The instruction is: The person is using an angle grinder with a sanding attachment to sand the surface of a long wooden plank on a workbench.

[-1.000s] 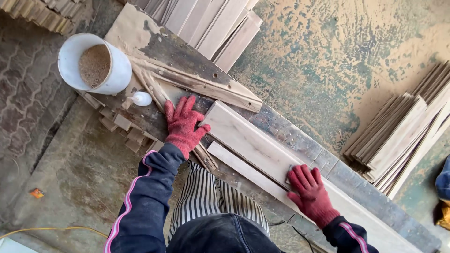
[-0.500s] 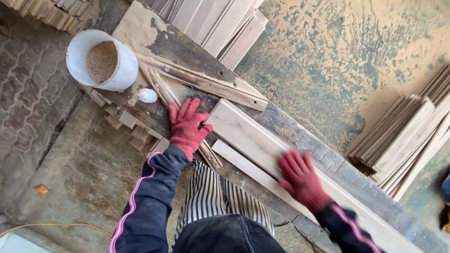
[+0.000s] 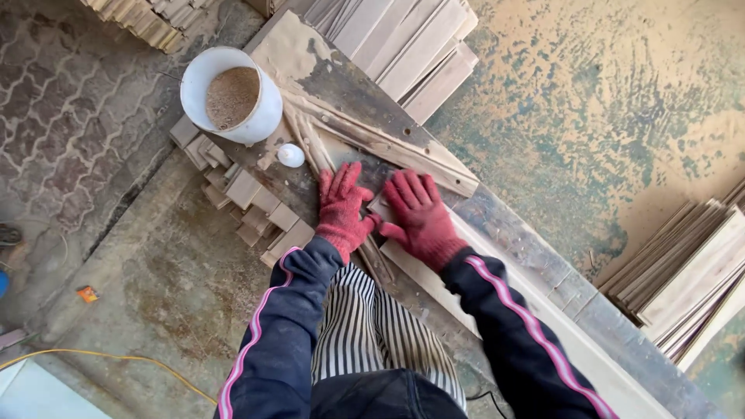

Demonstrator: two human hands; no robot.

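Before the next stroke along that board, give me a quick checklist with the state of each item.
1. Left hand flat by the board's near end: ok.
2. Right hand flat on the pale board: ok.
3. Both gloves on, fingers covered: ok.
4. Board lying flat on the dark bench: ok.
5. White bucket of sawdust and small white knob apart from the hands: ok.
6. What the right palm presses on the board: cannot tell, hidden.

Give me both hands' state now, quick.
Left hand: open, flat on the workbench.
Right hand: open, pressing the plank end.
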